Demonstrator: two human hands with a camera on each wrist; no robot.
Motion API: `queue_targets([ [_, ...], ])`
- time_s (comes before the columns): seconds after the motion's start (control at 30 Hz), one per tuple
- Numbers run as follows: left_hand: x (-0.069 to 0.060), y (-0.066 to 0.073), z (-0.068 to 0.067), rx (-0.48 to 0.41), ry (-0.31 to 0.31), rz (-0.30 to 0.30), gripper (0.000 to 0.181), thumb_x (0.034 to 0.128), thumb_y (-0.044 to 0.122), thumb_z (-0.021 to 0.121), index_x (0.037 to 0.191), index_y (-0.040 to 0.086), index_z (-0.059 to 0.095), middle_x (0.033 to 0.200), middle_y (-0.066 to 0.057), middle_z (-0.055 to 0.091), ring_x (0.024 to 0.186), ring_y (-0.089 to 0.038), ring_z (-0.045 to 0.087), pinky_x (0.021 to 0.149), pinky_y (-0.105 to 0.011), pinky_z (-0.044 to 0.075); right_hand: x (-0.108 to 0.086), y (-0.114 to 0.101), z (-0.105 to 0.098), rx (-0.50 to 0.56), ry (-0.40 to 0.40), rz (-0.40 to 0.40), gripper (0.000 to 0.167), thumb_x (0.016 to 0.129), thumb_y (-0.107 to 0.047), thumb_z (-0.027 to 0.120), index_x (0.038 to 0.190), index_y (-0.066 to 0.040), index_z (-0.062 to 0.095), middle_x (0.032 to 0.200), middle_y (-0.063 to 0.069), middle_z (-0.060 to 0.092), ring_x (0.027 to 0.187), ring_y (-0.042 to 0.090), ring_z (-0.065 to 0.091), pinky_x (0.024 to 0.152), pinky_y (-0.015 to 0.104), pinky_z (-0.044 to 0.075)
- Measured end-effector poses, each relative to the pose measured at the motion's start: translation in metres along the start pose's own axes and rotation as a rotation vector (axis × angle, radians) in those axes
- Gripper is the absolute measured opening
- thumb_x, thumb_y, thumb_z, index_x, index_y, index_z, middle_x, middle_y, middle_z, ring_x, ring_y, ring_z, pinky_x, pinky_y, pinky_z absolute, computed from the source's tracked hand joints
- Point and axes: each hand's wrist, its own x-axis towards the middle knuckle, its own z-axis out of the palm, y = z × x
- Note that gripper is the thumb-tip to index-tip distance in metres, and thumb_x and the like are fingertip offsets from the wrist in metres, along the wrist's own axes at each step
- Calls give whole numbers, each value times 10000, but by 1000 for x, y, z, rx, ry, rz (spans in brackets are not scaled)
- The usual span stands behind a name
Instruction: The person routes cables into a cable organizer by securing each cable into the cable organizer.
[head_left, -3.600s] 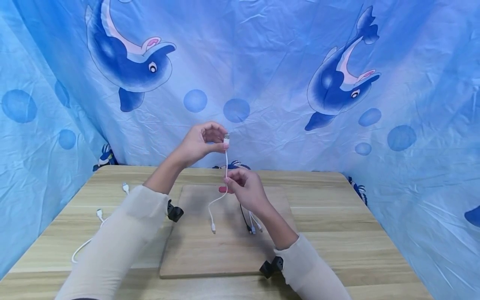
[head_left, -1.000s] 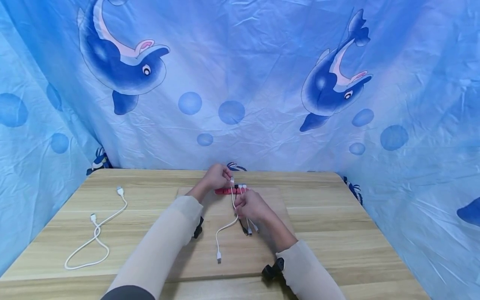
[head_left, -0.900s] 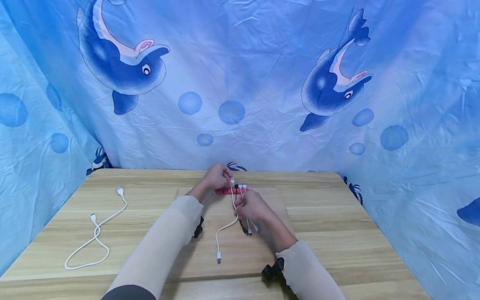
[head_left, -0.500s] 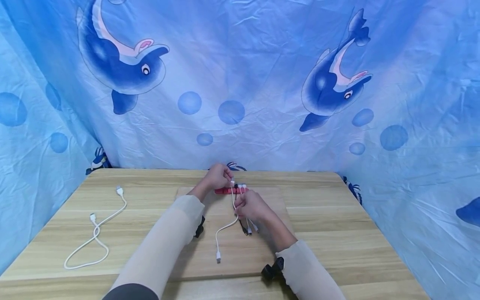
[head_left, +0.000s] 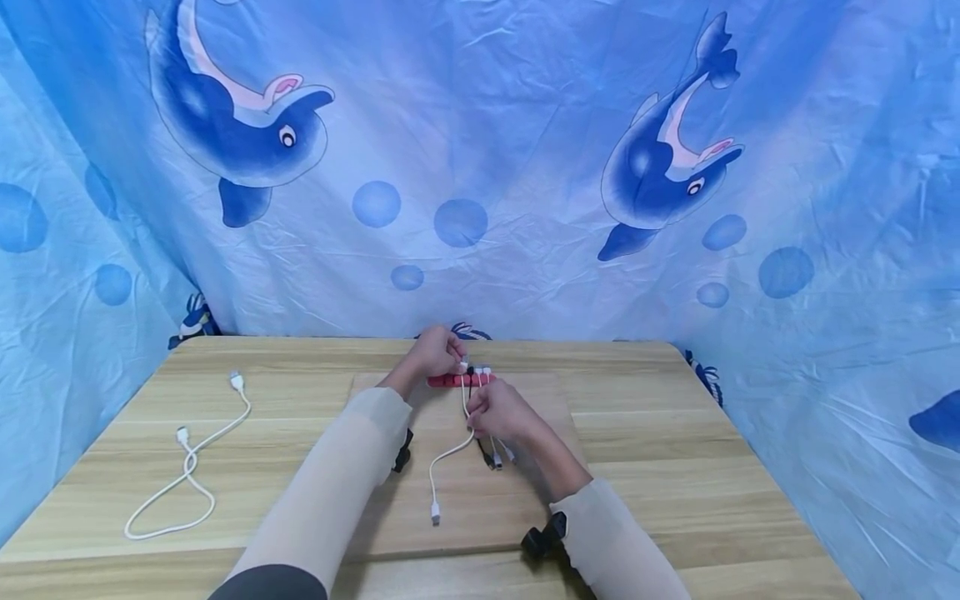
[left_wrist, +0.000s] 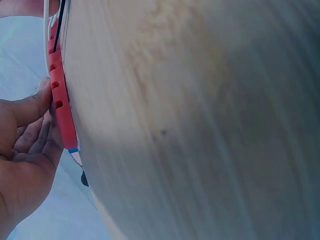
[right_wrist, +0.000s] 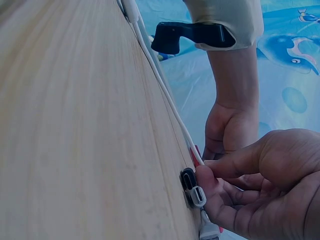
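A red slotted cable holder [head_left: 447,381] lies at the far side of the wooden board [head_left: 525,521]. My left hand [head_left: 437,354] pinches the upper USB plug of a white charging cable [head_left: 436,511] right at this holder. Lower down, my right hand [head_left: 501,412] pinches the same cable's cord between thumb and forefinger, and the free end trails on the board. In the left wrist view, slots in the cable holder [left_wrist: 62,107] show beside the left thumb. A black cable [head_left: 486,457] and white cables [head_left: 509,452] run from the holder beneath my right hand, which partly hides them.
Another white cable [head_left: 212,502] lies looped on the table [head_left: 660,467] at the left. A blue dolphin-print curtain [head_left: 525,292] stands behind the table and at both sides. Black wrist cameras [head_left: 542,537] sit at the cuffs.
Since the oldest frame, both hands have come down from above the board, bringing the white charging cable's plug to the red holder. Over the last second they have stayed nearly still.
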Motion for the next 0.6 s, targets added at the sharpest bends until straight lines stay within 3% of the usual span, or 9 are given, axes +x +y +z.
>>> queue_targets([
  [0.4,-4,0,-1,-89,-13,-54,213,810,-62,782,1014,-13,747,844,-68,740,774,-159,656,706,-258,532,1,2,1,-50,-21,-24,92,853,149,659,887,79,708,805,105,677,651,139,652,604,272,580],
  [0.6,-3,-2,-3,-105,-19,-42,221,805,-46,800,1020,-31,748,829,-62,738,754,-149,641,702,-250,519,1,2,1,-47,-33,-18,92,857,150,653,869,74,704,804,113,678,664,137,642,616,288,589],
])
